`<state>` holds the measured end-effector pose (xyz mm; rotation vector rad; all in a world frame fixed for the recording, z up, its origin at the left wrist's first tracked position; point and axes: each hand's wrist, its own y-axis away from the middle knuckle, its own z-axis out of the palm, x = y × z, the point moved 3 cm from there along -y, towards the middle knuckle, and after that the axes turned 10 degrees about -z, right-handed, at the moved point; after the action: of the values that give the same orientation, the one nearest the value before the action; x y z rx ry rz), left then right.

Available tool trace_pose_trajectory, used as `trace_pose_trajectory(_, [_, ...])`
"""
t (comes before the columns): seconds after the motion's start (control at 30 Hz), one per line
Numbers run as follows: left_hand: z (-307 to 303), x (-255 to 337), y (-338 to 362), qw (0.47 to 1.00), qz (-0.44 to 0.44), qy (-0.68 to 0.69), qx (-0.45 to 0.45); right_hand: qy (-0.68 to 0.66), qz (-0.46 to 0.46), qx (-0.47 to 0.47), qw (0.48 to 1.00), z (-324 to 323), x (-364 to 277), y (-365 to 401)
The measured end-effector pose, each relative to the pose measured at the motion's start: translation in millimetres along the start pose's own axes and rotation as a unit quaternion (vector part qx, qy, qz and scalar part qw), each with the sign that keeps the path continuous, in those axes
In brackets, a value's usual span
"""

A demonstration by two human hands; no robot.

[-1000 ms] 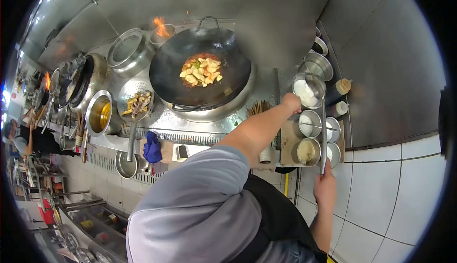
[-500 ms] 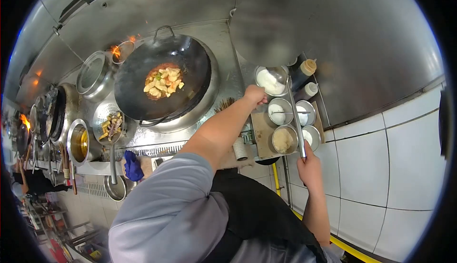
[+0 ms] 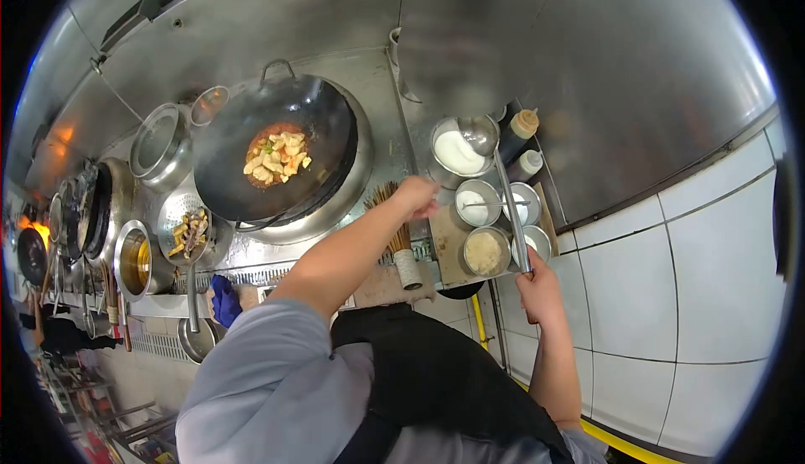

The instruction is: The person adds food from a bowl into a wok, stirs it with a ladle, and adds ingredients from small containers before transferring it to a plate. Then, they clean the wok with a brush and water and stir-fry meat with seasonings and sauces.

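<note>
My right hand (image 3: 542, 292) is wrapped round the handle end of a long metal ladle (image 3: 511, 204). The ladle's bowl rests at the far edge of a pot of white contents (image 3: 457, 153). My left hand (image 3: 417, 198) hovers left of the seasoning bowls, its fingers curled together; what they hold, if anything, is hidden. Beside the ladle handle stand a bowl of white seasoning (image 3: 471, 212), with a thin spoon handle across it, and a bowl of pale yellowish granules (image 3: 484, 252). A wok (image 3: 226, 158) on the burner holds pale chunks of food (image 3: 277, 159) in reddish sauce.
A bamboo brush (image 3: 406, 264) lies below my left forearm. Left of the wok are a perforated strainer (image 3: 174, 212) with fried pieces, a pot of oil (image 3: 130, 254) and a blue cloth (image 3: 225, 300). Two sauce bottles (image 3: 524, 124) stand by the steel wall. Flames burn far left near another person.
My left hand has moved left and down, away from the pot of white contents. The right hand still grips the ladle. The whole view has shifted slightly.
</note>
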<state>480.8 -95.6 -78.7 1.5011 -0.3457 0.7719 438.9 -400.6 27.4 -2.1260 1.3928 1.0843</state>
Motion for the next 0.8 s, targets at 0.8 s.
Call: trace_pose_trajectory(0.8, [-263.6,-236.8,282.9,0.733,0.018,-0.332,0.593,-0.352,0.128,-0.053,0.926,-9.9,-30.1,9.8])
